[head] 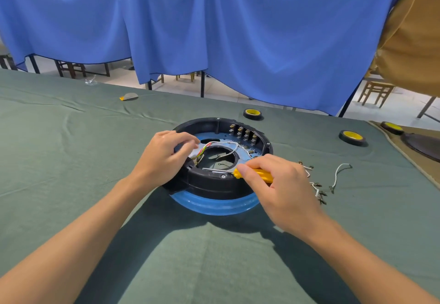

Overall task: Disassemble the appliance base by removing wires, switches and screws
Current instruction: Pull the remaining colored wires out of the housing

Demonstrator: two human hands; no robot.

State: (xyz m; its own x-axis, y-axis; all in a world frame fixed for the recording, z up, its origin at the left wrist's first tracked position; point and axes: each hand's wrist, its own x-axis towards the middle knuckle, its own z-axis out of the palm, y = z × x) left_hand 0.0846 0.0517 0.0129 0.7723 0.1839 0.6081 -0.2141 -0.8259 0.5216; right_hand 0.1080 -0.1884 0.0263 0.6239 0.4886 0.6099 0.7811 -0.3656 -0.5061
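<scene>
Bright, even light; soft shadows fall toward the viewer, edges bow, far background perhaps slightly soft.

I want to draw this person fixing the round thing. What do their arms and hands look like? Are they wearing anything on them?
Nothing is worn. The left hand and right hand are bare, with no gloves and no rings that I can see. There is no watch or band at either wrist. No sleeves show on the forearms as far as the picture reaches.
</scene>
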